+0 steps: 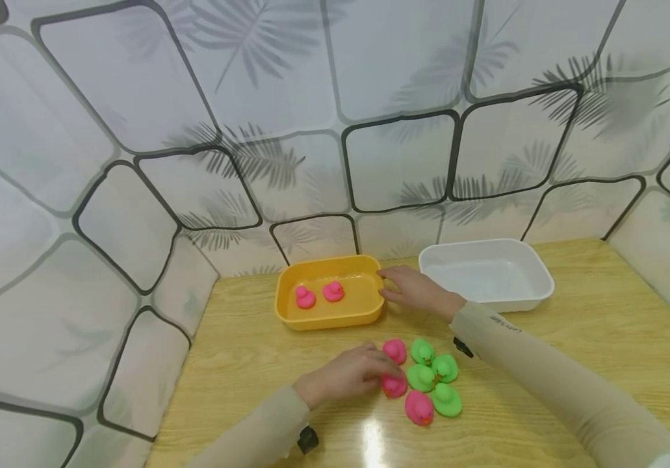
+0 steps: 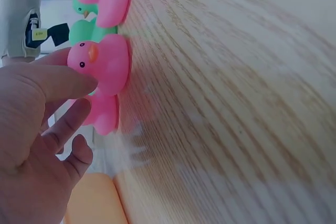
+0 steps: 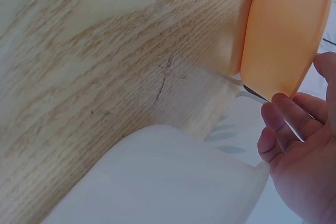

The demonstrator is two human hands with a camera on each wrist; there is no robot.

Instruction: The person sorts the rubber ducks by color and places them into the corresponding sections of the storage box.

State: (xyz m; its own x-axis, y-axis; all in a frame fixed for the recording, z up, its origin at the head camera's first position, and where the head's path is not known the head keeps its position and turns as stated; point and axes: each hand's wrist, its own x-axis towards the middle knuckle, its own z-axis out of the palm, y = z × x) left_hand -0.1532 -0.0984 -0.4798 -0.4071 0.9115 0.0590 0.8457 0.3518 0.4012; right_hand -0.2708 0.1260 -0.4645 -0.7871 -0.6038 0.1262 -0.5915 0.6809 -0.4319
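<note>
Tabletop (image 1: 223, 364) | left hand (image 1: 351, 374) partly hides pink duck (image 2: 113, 65) | right hand (image 1: 418, 290), yellow tray (image 1: 329, 322)

two ducks (image 1: 305, 298) in left tray (image 1: 329, 321) | right tray (image 1: 489, 279) alongside | front: seven ducks (image 1: 421, 377)

A light wood-grained surface (image 1: 212, 364) spans the lower part of the head view, glare whitening its bottom centre. Near its back edge, just below mid-frame, sits a yellow rounded rectangular plastic tray (image 1: 323, 323); right of centre, a white rounded rectangular plastic tray (image 1: 516, 304). Clustered below centre are three bright pink toy ducks (image 1: 394, 351), and, rightward, four bright green toy ducks (image 1: 447, 401).
</note>
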